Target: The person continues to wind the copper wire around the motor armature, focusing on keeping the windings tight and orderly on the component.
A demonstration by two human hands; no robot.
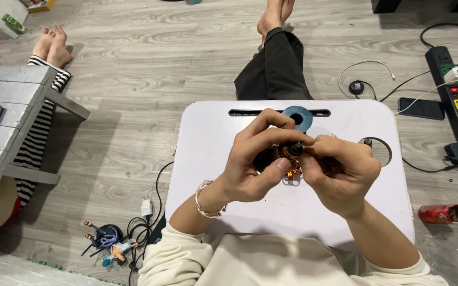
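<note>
Over a white lap table [213,159], both my hands meet on a small motor part with copper windings [291,153]. My left hand [253,161] wraps its fingers over the top and its thumb under the part; a silver bracelet [203,198] circles that wrist. My right hand [340,172] pinches the part's right end with fingertips. A blue-grey ring [299,117] lies on the table just beyond my fingers. Much of the part is hidden by my fingers.
My black-trousered leg [276,63] stretches ahead on the wooden floor. A power strip [454,90], a phone [421,108] and cables lie at right, with a red can [443,213]. Another person's striped legs [41,122] and a grey table [6,116] are at left. Small figures [109,246] lie at lower left.
</note>
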